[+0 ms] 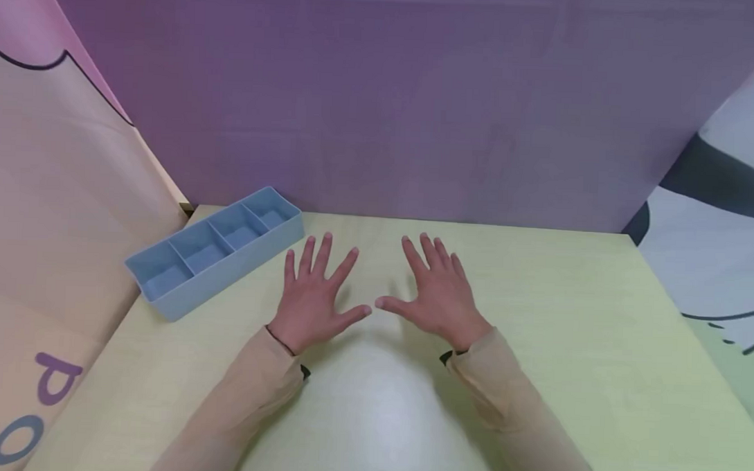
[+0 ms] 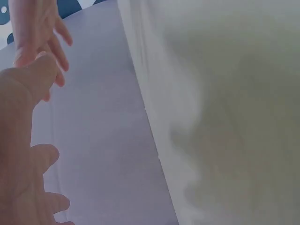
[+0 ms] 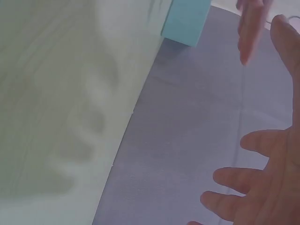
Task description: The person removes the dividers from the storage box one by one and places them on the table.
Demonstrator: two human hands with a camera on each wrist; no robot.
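Both hands are shown spread above the desk (image 1: 598, 340), with shadows cast on its pale surface. The left hand (image 1: 310, 306) is fully opened, its fingers straight and fanned, its thumb extended inward; nothing is held by it. The right hand (image 1: 445, 300) is opened in much the same way, back upward, fingers parted, and is likewise without any grasp. The two thumb tips are pointed toward each other and are separated by a narrow gap in the head view.

A blue tray (image 1: 232, 268) is placed at the left rear of the desk, to the left of the left hand. It is set obliquely, its far end directed toward the rear edge, and is divided by three partitions into four compartments in a row. The left fingertips are seen near its far end, apart from it. One end of the tray is also seen at the top of the right wrist view.

The forearms are covered by beige sleeves (image 1: 520, 407). The desk is bounded behind by a purple backdrop (image 1: 406, 105), on the left by a pale printed sheet (image 1: 48, 182) bearing letters, and on the right by a second printed sheet (image 1: 725, 254) marked with dark shapes.
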